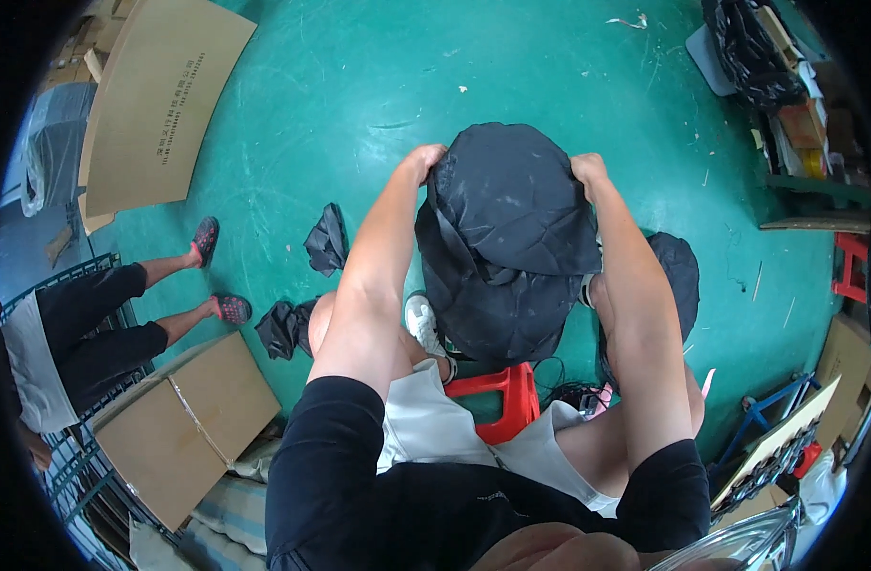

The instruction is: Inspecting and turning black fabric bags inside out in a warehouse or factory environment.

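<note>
A big piece of black fabric (511,214), rounded at its top and creased, hangs spread out in front of me above the floor. It looks like a bag or cover; its exact kind is unclear. My left hand (426,160) is closed on its upper left edge, and my right hand (588,171) grips the upper right edge. Both arms reach forward. Below it, between my legs, shows a red plastic stool (519,404). Smaller black fabric pieces lie about: one (327,240) and another (285,328) to the left, and one (676,281) beyond my right forearm.
A tall cardboard sheet (169,105) stands at upper left. Another person's legs (121,305) rest at left, near a closed carton (193,428). Dark cables (573,392) lie by the stool. Shelving with boxes and bags (802,114) lines the right side, above a red stool (849,266).
</note>
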{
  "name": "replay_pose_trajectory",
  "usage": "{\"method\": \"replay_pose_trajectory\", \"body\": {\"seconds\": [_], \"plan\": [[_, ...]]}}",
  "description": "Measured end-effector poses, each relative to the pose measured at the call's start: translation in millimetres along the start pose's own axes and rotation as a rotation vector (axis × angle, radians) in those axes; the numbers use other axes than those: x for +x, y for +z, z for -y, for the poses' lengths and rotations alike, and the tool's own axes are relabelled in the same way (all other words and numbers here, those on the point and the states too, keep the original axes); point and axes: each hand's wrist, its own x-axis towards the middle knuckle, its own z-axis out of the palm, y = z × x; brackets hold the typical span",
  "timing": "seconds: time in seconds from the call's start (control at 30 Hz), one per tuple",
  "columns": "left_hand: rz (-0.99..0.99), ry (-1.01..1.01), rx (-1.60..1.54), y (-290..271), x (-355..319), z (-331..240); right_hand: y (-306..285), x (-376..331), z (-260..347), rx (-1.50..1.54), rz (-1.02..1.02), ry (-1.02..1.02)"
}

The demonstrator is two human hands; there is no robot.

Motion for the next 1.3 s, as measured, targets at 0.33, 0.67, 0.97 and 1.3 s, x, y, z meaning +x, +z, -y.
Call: {"method": "replay_pose_trajectory", "body": {"seconds": [0.33, 0.67, 0.97, 1.3], "plan": [[-0.651, 0.445, 0.173, 50.3, -144.5, 14.0, -46.9, -95.2, -30.2, 0.421, 0.274, 0.164], [-0.591, 0.353, 0.094, 57.8, -206.8, 132.8, -35.6, -217.6, -75.1, 0.561, 0.293, 0.114], [0.263, 0.465, -1.184, 73.5, -205.3, 147.4, 11.2, -259.8, -109.6, 1.178, 0.298, -0.089], [-0.316, 0.571, -0.622, 103.0, -234.5, 177.6, 14.0, -280.2, -119.5, 0.797, -0.047, -0.064]]}}
